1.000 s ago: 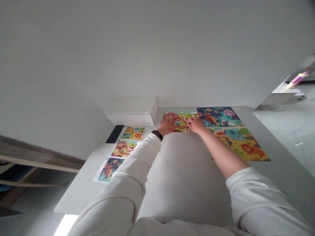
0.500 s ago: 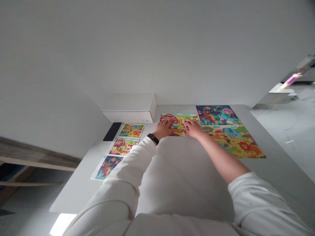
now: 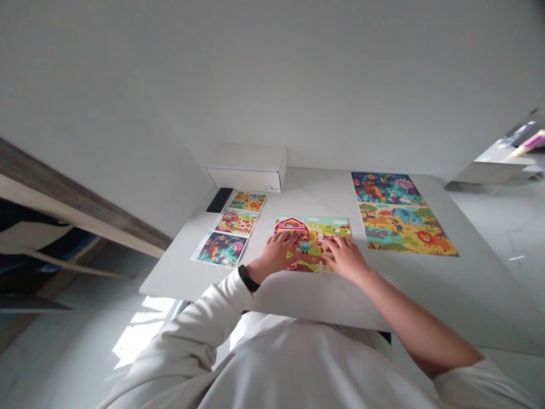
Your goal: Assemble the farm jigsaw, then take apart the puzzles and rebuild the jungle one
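Note:
A bright farm picture [image 3: 314,223] with a red barn, a cow and a small figure lies flat on the table in front of me. Over its left part rests my left hand [image 3: 277,251], fingers spread flat on the barn side. My right hand [image 3: 346,258] lies on the right part, fingers stretched out over the cow. Both palms face down and neither hand grips anything. A dark watch [image 3: 249,278] circles my left wrist. Whether the picture is a single sheet or joined pieces, I cannot tell.
To the right lie a dark-blue night animal picture [image 3: 385,187] and a yellow savanna picture [image 3: 406,230], edge to edge. At left are a card strip with three small pictures [image 3: 223,250] and a black phone [image 3: 219,200]. A white box [image 3: 247,170] stands against the wall.
Both hands have drawn the farm picture towards me across the table. A gap now separates it from the pictures on the right. My view has shifted too.

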A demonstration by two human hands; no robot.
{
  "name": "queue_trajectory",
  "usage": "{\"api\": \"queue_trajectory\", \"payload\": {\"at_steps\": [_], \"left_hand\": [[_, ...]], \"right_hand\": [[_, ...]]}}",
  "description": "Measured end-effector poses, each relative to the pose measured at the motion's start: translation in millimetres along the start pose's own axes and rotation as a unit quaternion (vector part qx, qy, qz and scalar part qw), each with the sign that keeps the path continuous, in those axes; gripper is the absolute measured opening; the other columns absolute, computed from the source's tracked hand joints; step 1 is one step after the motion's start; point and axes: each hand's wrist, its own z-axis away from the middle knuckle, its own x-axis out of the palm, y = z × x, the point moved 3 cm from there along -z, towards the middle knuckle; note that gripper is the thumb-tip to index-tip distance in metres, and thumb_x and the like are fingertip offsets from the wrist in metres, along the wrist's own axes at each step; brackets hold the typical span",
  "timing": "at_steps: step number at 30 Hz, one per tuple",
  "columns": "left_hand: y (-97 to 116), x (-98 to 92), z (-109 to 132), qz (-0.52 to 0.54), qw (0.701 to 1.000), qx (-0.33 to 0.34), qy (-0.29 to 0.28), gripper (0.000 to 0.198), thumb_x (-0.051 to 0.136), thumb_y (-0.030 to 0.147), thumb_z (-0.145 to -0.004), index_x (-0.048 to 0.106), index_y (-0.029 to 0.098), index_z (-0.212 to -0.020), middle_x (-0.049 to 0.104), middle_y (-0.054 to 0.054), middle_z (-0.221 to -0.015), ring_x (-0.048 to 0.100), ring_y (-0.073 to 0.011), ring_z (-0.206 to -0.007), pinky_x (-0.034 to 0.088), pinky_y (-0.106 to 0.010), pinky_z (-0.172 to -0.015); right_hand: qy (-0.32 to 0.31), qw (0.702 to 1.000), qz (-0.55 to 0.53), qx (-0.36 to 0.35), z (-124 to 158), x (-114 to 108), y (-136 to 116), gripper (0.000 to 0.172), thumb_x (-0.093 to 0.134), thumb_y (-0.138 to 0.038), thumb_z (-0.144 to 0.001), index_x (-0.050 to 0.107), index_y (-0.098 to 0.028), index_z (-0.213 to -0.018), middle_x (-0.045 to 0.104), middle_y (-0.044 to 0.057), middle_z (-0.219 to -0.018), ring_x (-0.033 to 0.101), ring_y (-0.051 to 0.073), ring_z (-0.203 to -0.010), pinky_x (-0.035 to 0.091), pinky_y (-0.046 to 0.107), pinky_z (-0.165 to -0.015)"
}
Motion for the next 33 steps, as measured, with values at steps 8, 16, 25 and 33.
{"api": "queue_trajectory", "payload": {"at_steps": [8, 16, 25, 33], "left_hand": [[-14, -20.3, -45, 0.001, 0.999, -0.027, 0.032, 0.053, 0.067, 0.046, -0.100, 0.061, 0.027, -0.150, 0.059, -0.014, -0.152, 0.058, -0.0341, -0.138, 0.049, -0.051, -0.117], [6, -4.6, -135, 0.015, 1.000, 0.004, 0.023, 0.056, 0.061, 0.033, -0.098, 0.059, 0.040, -0.154, 0.065, -0.006, -0.140, 0.053, -0.0312, -0.142, 0.046, -0.054, -0.118], [-3, 15.2, -166, -0.023, 1.000, -0.008, -0.002, 0.042, 0.067, 0.036, -0.095, 0.070, 0.030, -0.136, 0.069, -0.015, -0.127, 0.054, -0.0404, -0.135, 0.050, -0.060, -0.104], [15, 8.4, -230, -0.022, 0.999, 0.015, 0.025, 0.037, 0.060, 0.038, -0.101, 0.071, 0.017, -0.129, 0.070, -0.017, -0.126, 0.063, -0.0293, -0.119, 0.048, -0.043, -0.109]], "right_hand": [[0.097, 0.988, -0.098, -0.062, -21, -38, 14, 0.053, 0.067, -0.033, -0.100, 0.062, -0.021, -0.152, 0.066, 0.018, -0.146, 0.062, 0.036, -0.135, 0.050, 0.054, -0.117], [0.175, 0.908, -0.071, -0.375, -57, -82, -93, 0.085, 0.074, -0.043, -0.098, 0.036, -0.021, -0.171, 0.050, 0.019, -0.166, 0.038, 0.039, -0.159, 0.028, 0.063, -0.133], [0.231, 0.883, -0.110, -0.394, -61, -81, -122, 0.065, 0.056, -0.028, -0.107, 0.037, -0.016, -0.169, 0.065, 0.019, -0.151, 0.054, 0.029, -0.147, 0.020, 0.063, -0.135], [0.217, 0.849, -0.100, -0.471, -12, -81, -174, 0.048, 0.049, -0.028, -0.112, 0.052, -0.026, -0.160, 0.061, 0.009, -0.160, 0.041, 0.021, -0.159, 0.013, 0.055, -0.138]]}}
